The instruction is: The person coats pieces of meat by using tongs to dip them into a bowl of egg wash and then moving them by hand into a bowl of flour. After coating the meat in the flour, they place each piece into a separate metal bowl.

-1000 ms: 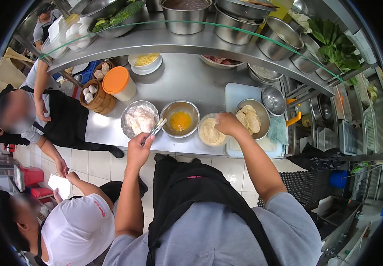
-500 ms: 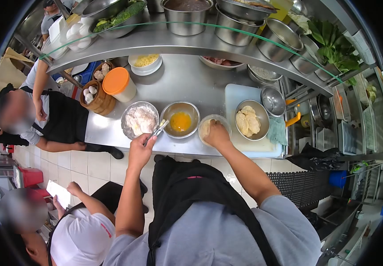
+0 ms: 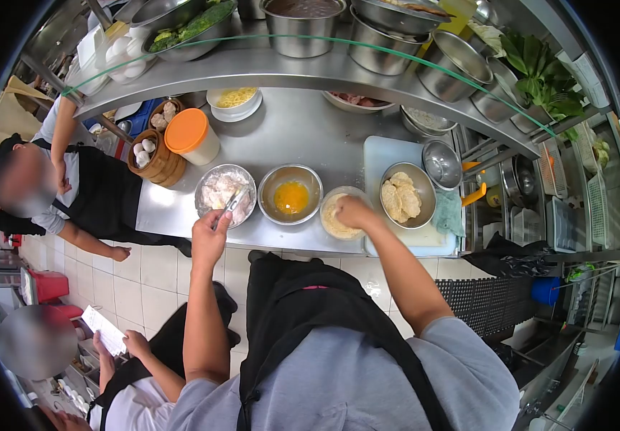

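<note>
The left hand [image 3: 209, 235] grips metal tongs [image 3: 237, 199] over the floury bowl [image 3: 199, 203]; the right hand [image 3: 355, 213] reaches into the crumb bowl [image 3: 324, 223], its finger closure unclear. Between these bowls, an egg bowl [image 3: 311, 206] rests on the table [image 3: 303, 129].

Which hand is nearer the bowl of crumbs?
Right. The right hand reaches into the bowl of crumbs; the left hand, holding tongs, is farther off, left of the egg bowl.

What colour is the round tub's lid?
The lid is orange, best seen in the head view.
</note>
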Demonstrator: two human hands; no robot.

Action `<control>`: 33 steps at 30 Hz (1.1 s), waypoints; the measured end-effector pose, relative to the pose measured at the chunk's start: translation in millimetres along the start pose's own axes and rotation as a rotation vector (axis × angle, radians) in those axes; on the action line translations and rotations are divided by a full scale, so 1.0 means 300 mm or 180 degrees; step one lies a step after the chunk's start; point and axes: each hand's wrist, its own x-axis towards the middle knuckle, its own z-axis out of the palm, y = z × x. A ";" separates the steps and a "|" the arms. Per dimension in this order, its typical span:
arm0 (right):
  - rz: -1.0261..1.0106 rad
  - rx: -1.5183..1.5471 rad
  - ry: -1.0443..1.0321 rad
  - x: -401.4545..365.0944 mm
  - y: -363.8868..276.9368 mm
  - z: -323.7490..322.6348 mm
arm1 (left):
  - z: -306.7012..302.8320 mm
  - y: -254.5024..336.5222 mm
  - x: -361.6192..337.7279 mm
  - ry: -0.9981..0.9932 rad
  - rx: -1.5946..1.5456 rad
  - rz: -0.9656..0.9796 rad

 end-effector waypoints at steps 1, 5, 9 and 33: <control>0.0004 0.0005 -0.0003 0.004 0.009 0.032 | -0.008 0.005 0.002 -0.0006 0.0004 -0.0003; 0.0061 0.0166 -0.0311 -0.016 0.011 0.063 | -0.029 -0.012 0.022 -0.0009 -0.0071 -0.0116; -0.0071 -0.0319 0.0940 -0.124 -0.089 0.037 | -0.043 -0.035 0.030 0.0138 0.0123 -0.0079; 0.0820 0.0009 0.1857 -0.295 0.286 -0.424 | -0.036 -0.155 0.074 0.1571 0.2151 0.0696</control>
